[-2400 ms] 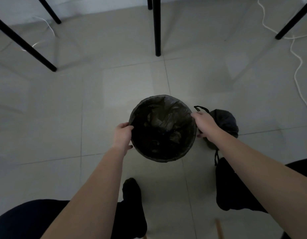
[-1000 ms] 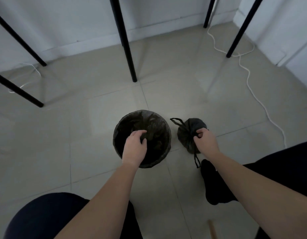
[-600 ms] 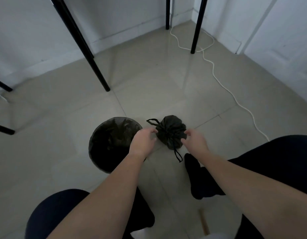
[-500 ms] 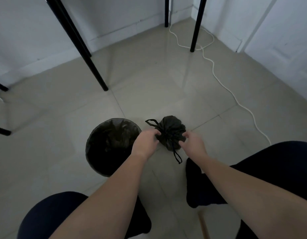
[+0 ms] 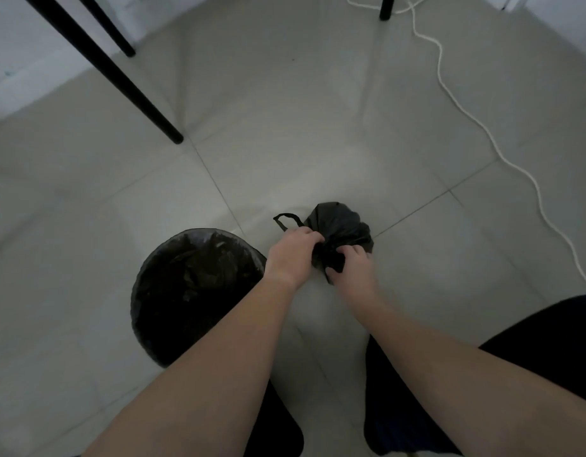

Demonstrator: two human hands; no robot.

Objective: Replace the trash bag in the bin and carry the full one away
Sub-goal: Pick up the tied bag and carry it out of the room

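Observation:
A small full black trash bag [image 5: 342, 225] sits on the tiled floor, its top gathered into a neck with a drawstring loop [image 5: 286, 221] sticking out to the left. My left hand [image 5: 293, 252] grips the neck from the left. From the near side my right hand [image 5: 354, 268] pinches the bag's gathered top, fingers closed on the plastic. Left of the bag stands a round bin [image 5: 192, 288] lined with a fresh black bag; my left forearm crosses its right edge.
Black table legs [image 5: 120, 80] slant down at the upper left, another [image 5: 387, 8] stands at the top. A white cord [image 5: 482, 127] snakes across the floor on the right. My dark-socked feet [image 5: 397, 410] and knees fill the bottom.
Both hands left the bin's rim and came onto the full bag beside it; they now grip its gathered top. The view swung right and dipped closer to the floor.

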